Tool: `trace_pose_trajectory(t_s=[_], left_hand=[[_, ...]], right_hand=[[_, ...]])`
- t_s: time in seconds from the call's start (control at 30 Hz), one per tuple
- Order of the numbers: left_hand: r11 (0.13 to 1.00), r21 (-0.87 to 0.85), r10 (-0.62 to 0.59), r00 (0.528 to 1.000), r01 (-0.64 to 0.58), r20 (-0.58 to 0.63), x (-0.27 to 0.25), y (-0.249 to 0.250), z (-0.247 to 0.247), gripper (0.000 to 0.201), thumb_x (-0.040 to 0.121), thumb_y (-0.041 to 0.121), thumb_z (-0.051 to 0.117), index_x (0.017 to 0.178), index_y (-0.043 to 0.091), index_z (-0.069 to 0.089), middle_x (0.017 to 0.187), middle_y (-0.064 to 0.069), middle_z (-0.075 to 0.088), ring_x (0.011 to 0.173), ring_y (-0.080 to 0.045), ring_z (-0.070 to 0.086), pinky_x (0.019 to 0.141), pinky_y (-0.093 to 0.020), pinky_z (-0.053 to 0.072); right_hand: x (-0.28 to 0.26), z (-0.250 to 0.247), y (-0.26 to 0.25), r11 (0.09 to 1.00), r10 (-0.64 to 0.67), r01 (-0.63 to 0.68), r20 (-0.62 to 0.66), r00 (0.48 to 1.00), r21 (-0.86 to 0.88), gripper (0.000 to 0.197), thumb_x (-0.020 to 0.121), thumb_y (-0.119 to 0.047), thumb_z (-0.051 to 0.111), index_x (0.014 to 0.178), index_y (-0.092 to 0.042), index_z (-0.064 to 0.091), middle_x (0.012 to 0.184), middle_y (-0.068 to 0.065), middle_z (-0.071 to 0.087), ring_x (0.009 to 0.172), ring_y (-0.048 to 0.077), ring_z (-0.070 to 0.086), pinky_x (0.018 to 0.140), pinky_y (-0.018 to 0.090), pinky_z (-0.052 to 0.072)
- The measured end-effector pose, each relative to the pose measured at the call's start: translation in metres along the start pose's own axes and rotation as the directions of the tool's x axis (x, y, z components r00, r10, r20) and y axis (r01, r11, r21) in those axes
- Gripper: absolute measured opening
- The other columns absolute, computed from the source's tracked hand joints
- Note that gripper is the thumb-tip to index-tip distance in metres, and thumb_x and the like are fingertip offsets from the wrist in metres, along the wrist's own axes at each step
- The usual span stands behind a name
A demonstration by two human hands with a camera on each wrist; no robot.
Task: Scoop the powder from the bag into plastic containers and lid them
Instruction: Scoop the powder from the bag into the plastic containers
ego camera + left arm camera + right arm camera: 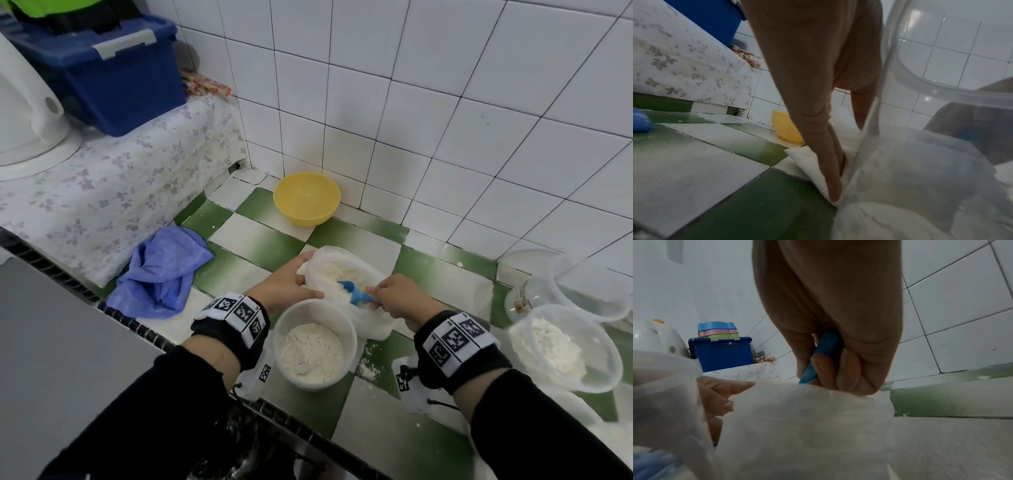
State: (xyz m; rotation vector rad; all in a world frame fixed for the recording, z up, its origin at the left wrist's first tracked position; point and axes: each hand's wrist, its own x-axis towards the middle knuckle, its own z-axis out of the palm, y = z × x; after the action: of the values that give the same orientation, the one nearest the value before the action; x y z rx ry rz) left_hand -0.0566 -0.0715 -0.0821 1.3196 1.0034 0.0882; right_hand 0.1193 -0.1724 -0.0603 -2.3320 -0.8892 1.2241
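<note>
The right hand (399, 297) was seen clenched round the handle of a blue scoop (354, 294), thumb and curled fingers pinching it, as the right wrist view confirmed. The scoop's long axis ran from that hand up and to the left, its bowl buried in the powder inside the open plastic bag (346, 274). The bag lay on the checked counter (260, 236), just beyond both hands. The left hand (291, 279) was grasping the bag's left rim, fingers over the plastic, so that the mouth was held open.

The target, a round plastic container (315, 344) partly filled with powder, stood touching or just beside the bag on its near side, between the two wrists and directly below the left hand. From the scoop's bowl it lay towards the person and slightly left. It was judged that a loaded scoop would need drawing back over the bag's near edge. Spilt powder (368, 370) was noted beside the container.

A second container (565, 349), heaped and unlidded, stood well to the right.
</note>
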Motion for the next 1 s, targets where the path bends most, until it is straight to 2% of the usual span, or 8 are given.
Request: trace_pose_trajectory(t_s=[0.17,0.3,0.33,0.43,0.5,0.73,0.87,1.0], left_hand=[[0.998,-0.056,0.002,1.000,-0.003,-0.021,-0.003,-0.004,-0.002,0.075,0.085,0.002,0.068,0.142,0.036,0.033,0.110,-0.011,0.068,0.096,-0.021,0.068,0.075,-0.036,0.056],[0.995,-0.097,-0.016,0.996,0.008,-0.086,-0.007,-0.009,-0.002,0.072,0.086,0.012,0.070,0.146,0.028,0.033,0.119,-0.014,0.065,0.101,-0.027,0.066,0.083,-0.042,0.055],[0.994,-0.111,-0.019,0.995,0.007,-0.101,-0.009,-0.010,-0.002,0.071,0.087,0.014,0.069,0.147,0.027,0.032,0.119,-0.014,0.064,0.100,-0.026,0.067,0.080,-0.040,0.056],[0.992,-0.127,-0.020,0.987,0.000,-0.157,-0.018,-0.009,0.000,0.066,0.090,0.018,0.066,0.146,0.025,0.033,0.104,-0.003,0.067,0.082,-0.016,0.068,0.057,-0.028,0.054],[0.995,-0.105,-0.026,0.981,0.006,-0.193,-0.024,-0.009,0.001,0.062,0.090,0.024,0.066,0.144,0.024,0.035,0.102,0.000,0.065,0.080,-0.016,0.066,0.054,-0.028,0.052],[0.997,-0.082,-0.011,0.972,-0.008,-0.234,-0.042,-0.025,0.002,0.036,0.088,0.039,0.066,0.113,0.013,0.060,0.111,-0.008,0.067,0.093,-0.025,0.067,0.075,-0.039,0.055],[0.992,-0.112,0.040,0.977,-0.064,-0.210,-0.055,-0.031,0.004,0.029,0.092,0.034,0.062,0.105,0.009,0.069,0.093,-0.005,0.070,0.078,-0.017,0.062,0.066,-0.027,0.050],[0.981,-0.157,0.087,0.978,-0.117,-0.189,-0.063,-0.036,0.006,0.014,0.095,0.021,0.058,0.095,0.014,0.070,0.082,0.002,0.070,0.069,-0.010,0.063,0.061,-0.021,0.050]], right_hand=[[0.004,-0.002,0.009,0.996,0.030,-0.029,-0.004,1.000,0.083,0.028,0.095,-0.022,0.052,0.082,-0.002,0.065,0.078,0.010,0.059,0.055,0.013,0.035,0.052,0.022,0.031],[0.002,-0.011,0.015,0.984,0.032,-0.030,-0.009,0.999,0.178,0.025,0.095,-0.021,0.051,0.079,-0.005,0.062,0.073,0.009,0.059,0.053,0.012,0.031,0.050,0.023,0.028],[0.000,-0.013,0.016,0.981,0.034,-0.031,-0.014,0.999,0.193,0.025,0.095,-0.021,0.051,0.082,-0.004,0.063,0.072,0.008,0.059,0.053,0.012,0.031,0.050,0.023,0.028],[-0.009,-0.020,0.017,0.970,0.020,-0.015,-0.018,1.000,0.241,0.025,0.096,-0.020,0.050,0.095,0.001,0.063,0.074,0.009,0.059,0.053,0.013,0.030,0.049,0.022,0.027],[-0.017,-0.025,0.017,0.964,0.009,-0.003,-0.022,1.000,0.266,0.024,0.097,-0.018,0.048,0.098,0.002,0.062,0.073,0.008,0.059,0.053,0.012,0.030,0.048,0.021,0.027],[-0.047,-0.035,0.013,0.928,-0.038,0.056,-0.055,0.998,0.369,0.022,0.097,-0.015,0.048,0.102,0.002,0.061,0.075,0.010,0.058,0.053,0.011,0.031,0.051,0.022,0.027],[-0.064,-0.038,0.015,0.916,-0.088,0.100,-0.047,0.995,0.389,0.021,0.096,-0.014,0.050,0.100,0.002,0.062,0.074,0.010,0.059,0.053,0.011,0.032,0.051,0.022,0.028],[-0.081,-0.038,0.017,0.915,-0.158,0.141,0.015,0.987,0.377,0.023,0.095,-0.014,0.051,0.097,0.004,0.065,0.069,0.009,0.058,0.053,0.012,0.032,0.052,0.023,0.027]])
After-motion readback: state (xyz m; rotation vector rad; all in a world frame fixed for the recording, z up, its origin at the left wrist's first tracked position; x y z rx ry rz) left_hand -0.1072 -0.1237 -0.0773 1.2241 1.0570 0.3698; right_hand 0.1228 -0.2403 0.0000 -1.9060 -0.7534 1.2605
